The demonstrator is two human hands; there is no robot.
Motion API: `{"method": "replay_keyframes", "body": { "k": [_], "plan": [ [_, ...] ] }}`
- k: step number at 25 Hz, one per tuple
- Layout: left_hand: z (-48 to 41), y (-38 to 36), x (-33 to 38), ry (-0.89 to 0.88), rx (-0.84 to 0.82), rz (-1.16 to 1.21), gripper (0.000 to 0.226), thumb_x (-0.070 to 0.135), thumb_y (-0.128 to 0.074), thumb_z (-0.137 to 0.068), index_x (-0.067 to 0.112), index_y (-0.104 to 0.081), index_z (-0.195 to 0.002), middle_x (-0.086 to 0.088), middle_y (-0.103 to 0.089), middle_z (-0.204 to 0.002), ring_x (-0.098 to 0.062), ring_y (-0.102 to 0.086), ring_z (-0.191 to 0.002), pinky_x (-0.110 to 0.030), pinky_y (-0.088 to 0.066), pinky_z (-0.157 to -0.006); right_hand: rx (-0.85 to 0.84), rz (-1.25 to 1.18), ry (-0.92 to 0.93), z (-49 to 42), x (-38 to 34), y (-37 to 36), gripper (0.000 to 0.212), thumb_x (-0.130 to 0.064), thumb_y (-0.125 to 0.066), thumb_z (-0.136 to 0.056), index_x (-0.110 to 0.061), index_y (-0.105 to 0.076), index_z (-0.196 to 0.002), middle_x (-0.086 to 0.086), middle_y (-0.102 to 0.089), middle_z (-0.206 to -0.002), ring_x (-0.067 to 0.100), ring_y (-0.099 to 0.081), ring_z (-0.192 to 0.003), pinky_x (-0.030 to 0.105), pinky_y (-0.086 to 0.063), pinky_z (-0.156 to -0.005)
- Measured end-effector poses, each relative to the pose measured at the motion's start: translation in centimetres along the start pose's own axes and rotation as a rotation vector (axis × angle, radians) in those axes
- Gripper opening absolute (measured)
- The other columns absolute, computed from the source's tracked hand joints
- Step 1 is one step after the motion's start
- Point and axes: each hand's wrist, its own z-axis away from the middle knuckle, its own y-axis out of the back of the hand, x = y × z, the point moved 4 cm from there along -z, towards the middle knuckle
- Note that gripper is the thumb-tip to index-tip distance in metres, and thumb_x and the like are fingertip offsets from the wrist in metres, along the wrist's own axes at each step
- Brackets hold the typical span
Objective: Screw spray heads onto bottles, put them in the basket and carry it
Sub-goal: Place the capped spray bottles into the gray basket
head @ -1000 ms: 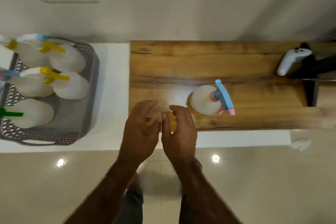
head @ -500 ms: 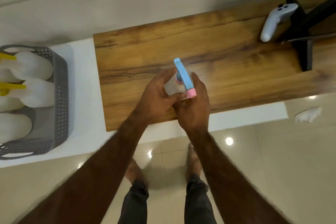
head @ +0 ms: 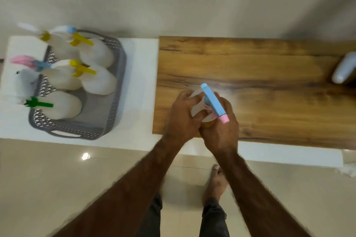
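A white bottle (head: 198,110) with a blue spray head (head: 212,102) and pink nozzle stands over the wooden board (head: 269,86). My left hand (head: 182,119) wraps the bottle's left side. My right hand (head: 221,131) grips it from the right, just under the spray head. At the left, a grey lattice basket (head: 113,102) holds several white bottles fitted with yellow (head: 81,39), green (head: 37,104) and blue-pink (head: 28,62) spray heads.
The basket sits on a white counter (head: 140,86) beside the board. A white controller-like object (head: 343,69) lies at the board's right edge. Glossy tiled floor (head: 57,179) and my feet are below. A crumpled white scrap (head: 347,169) lies at far right.
Both hands went from empty above the board's front edge to closed around the bottle. The camera view has swung back left, showing more of the basket.
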Motion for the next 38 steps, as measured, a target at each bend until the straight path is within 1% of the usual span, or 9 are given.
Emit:
{"method": "replay_keyframes", "body": {
  "k": [2,4,7,10,15,20,27,32,38],
  "plan": [
    [0.5,2.1,-0.4,0.019,0.047,-0.011,0.048,0.036,-0.07,-0.097,0.018,-0.062,-0.141,-0.008,-0.061,-0.142,-0.024,-0.06,-0.127,-0.036,-0.047,-0.113,-0.009,0.028,-0.019,0.0,-2.0,-0.5,0.076,-0.036,-0.083,-0.08,-0.019,-0.046,-0.144,0.005,-0.062,-0.137,0.027,-0.063,-0.121,0.038,-0.053,-0.103],
    [1.2,5.6,-1.3,0.084,0.109,-0.033,0.054,0.042,-0.069,-0.096,0.022,-0.057,-0.145,-0.003,-0.058,-0.147,-0.02,-0.058,-0.13,-0.022,-0.036,-0.106,-0.006,0.027,-0.007,0.6,-5.6,-1.4,0.068,-0.045,-0.079,-0.08,-0.013,-0.056,-0.136,0.005,-0.068,-0.124,0.025,-0.066,-0.113,0.026,-0.049,-0.094],
    [3.2,11.9,-2.9,0.109,0.226,-0.013,0.051,0.045,-0.069,-0.095,0.027,-0.06,-0.142,0.004,-0.058,-0.139,-0.009,-0.058,-0.12,-0.021,-0.049,-0.098,0.021,-0.005,0.177,1.9,-11.8,-3.4,0.071,-0.039,-0.084,-0.076,-0.014,-0.055,-0.136,0.007,-0.07,-0.125,0.026,-0.067,-0.114,0.035,-0.055,-0.098],
    [6.6,17.9,-5.5,0.117,0.341,0.05,0.049,0.047,-0.066,-0.091,0.032,-0.064,-0.137,0.007,-0.056,-0.133,-0.004,-0.059,-0.111,-0.037,-0.062,-0.085,-0.06,-0.06,0.359,3.4,-16.6,-7.1,0.077,-0.044,-0.078,-0.078,-0.022,-0.043,-0.143,0.012,-0.064,-0.139,0.033,-0.062,-0.127,0.053,-0.056,-0.102],
    [11.2,24.1,-12.1,0.318,0.56,0.143,0.042,0.027,-0.075,-0.091,0.024,-0.069,-0.133,0.004,-0.059,-0.137,-0.006,-0.062,-0.111,-0.04,-0.063,-0.085,-0.264,0.085,0.551,5.4,-22.3,-15.3,0.084,-0.05,-0.074,-0.079,-0.014,-0.045,-0.15,0.013,-0.058,-0.146,0.034,-0.062,-0.127,0.051,-0.059,-0.096],
    [10.9,23.8,-17.2,0.403,0.643,0.171,0.041,0.029,-0.074,-0.092,0.024,-0.069,-0.133,0.003,-0.06,-0.134,-0.009,-0.059,-0.119,-0.011,-0.055,-0.083,-0.438,0.047,0.597,4.0,-21.9,-21.2,0.085,-0.055,-0.065,-0.079,-0.013,-0.043,-0.15,0.012,-0.057,-0.147,0.031,-0.061,-0.129,0.047,-0.057,-0.102],
    [8.2,21.7,-20.9,0.494,0.582,0.069,0.048,0.044,-0.07,-0.095,0.024,-0.066,-0.138,-0.001,-0.063,-0.133,-0.017,-0.058,-0.123,-0.032,-0.052,-0.095,-0.455,0.322,0.821,0.2,-19.6,-24.5,0.079,-0.068,-0.051,-0.086,-0.015,-0.052,-0.145,-0.001,-0.061,-0.146,0.019,-0.052,-0.141,0.053,-0.029,-0.123],
    [8.2,20.8,-21.8,0.493,0.548,0.049,0.047,0.037,-0.07,-0.095,0.02,-0.064,-0.139,0.0,-0.061,-0.14,-0.017,-0.057,-0.128,-0.016,-0.041,-0.096,-0.346,0.505,0.918,0.8,-18.7,-24.9,0.076,-0.068,-0.046,-0.09,-0.013,-0.057,-0.142,0.007,-0.064,-0.143,0.026,-0.057,-0.138,0.059,-0.031,-0.122],
    [9.3,21.5,-21.7,0.419,0.617,0.071,0.04,0.02,-0.077,-0.091,0.015,-0.069,-0.129,-0.003,-0.07,-0.127,-0.021,-0.067,-0.116,-0.034,-0.06,-0.095,-0.298,0.48,0.877,1.4,-19.0,-22.6,0.054,-0.044,-0.07,-0.086,-0.01,-0.069,-0.127,0.01,-0.071,-0.132,0.027,-0.064,-0.128,0.057,-0.033,-0.121]
  ]
}}
